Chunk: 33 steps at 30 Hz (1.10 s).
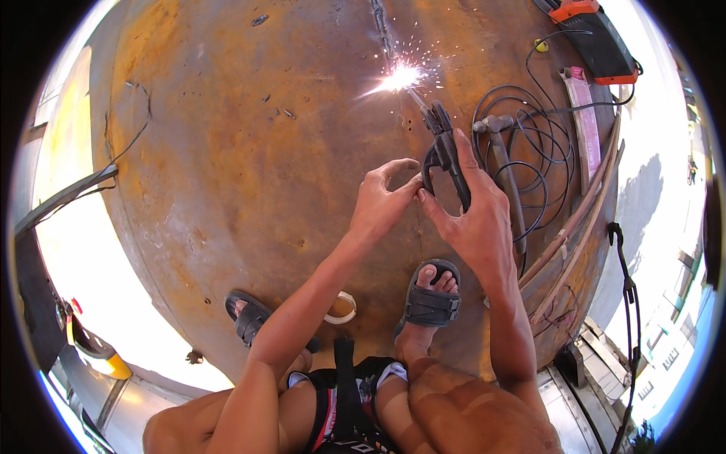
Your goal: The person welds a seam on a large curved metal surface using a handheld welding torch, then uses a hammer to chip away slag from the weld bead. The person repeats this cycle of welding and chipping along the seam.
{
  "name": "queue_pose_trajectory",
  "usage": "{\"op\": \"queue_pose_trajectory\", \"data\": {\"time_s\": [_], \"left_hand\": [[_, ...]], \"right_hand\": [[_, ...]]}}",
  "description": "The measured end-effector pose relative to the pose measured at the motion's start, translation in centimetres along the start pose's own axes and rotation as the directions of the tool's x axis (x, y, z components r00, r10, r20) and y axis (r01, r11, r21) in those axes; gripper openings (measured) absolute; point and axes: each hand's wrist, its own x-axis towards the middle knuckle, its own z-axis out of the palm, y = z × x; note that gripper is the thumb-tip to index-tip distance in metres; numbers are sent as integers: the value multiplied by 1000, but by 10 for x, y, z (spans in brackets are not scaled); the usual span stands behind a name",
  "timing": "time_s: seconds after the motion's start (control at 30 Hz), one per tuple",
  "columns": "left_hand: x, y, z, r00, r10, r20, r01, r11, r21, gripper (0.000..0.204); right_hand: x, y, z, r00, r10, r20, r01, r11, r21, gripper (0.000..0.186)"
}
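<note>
I'm gripping the black electrode holder [448,150] in my right hand [482,210], left hand [378,200] curling at its side, pinching or not I can't tell, while its electrode [415,97] is arcing below the weld bead [381,24], so flying spatter could be burning ungloved skin.

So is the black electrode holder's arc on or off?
On: a glaring white flare throws sparks at the end of the thin grey rod in the black electrode holder.

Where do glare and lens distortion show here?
Head view: the welding arc burns out to white, hiding the tip of the welding electrode; head view: sunlit area left of the rusty metal surface is washed out; head view: fisheye bends edges near the rim.
</note>
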Motion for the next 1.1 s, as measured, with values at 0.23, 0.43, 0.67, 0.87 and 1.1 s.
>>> {"op": "queue_pose_trajectory", "data": {"time_s": [0.23,0.43,0.67,0.87,1.1], "left_hand": [[-1,0,3,999,10,33,-9,999,-54,55],[-7,5,1,1000,-11,28,12,999,-33,56],[-5,-2,3,1000,11,5,-11,999,-50,50],[-2,-7,2,1000,21,1,-21,998,-54,47],[-1,-9,3,1000,1,-1,-1,999,-52,45]], "right_hand": [[-8,-5,1,997,53,-58,-51,998,39,95],[-9,-5,1,997,70,-26,-69,996,64,95],[-6,-5,-1,997,82,5,-82,996,40,96],[-3,-2,1,999,46,-5,-46,997,62,97],[-2,-4,-1,996,84,20,-85,995,53,97]]}}
